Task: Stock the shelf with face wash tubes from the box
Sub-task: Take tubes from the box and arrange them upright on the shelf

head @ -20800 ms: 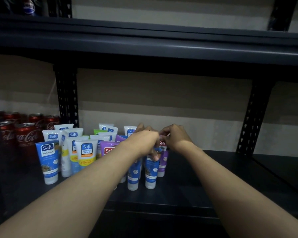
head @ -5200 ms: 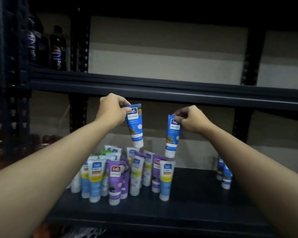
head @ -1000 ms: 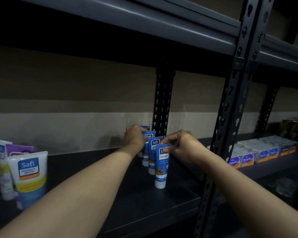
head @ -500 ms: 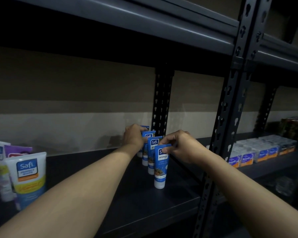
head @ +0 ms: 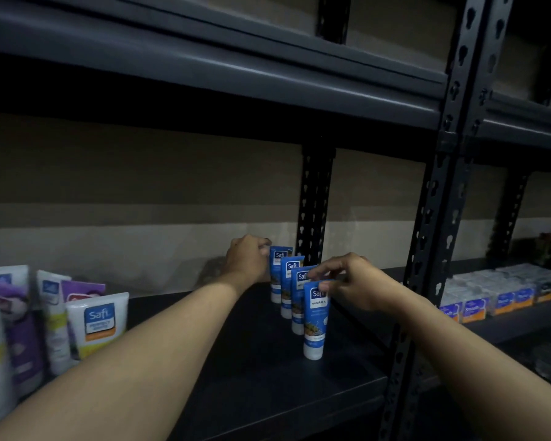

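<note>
Fingertips (head: 324, 285) of your right hand (head: 350, 283) pinch top edge of front tube (head: 315, 323). Left hand (head: 248, 259): fingers curled beside rear tube (head: 278, 272) top; grip indeterminate. Four blue tubes stand cap-down, frame centre, on shelf (head: 252, 377).

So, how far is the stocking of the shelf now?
Done: four blue tubes stand in a row on the shelf, mixed tubes at the left. In hand: the right hand pinches the front tube by its top; the left hand is at the back tube. Left: unclear, the box is not in view.
</note>
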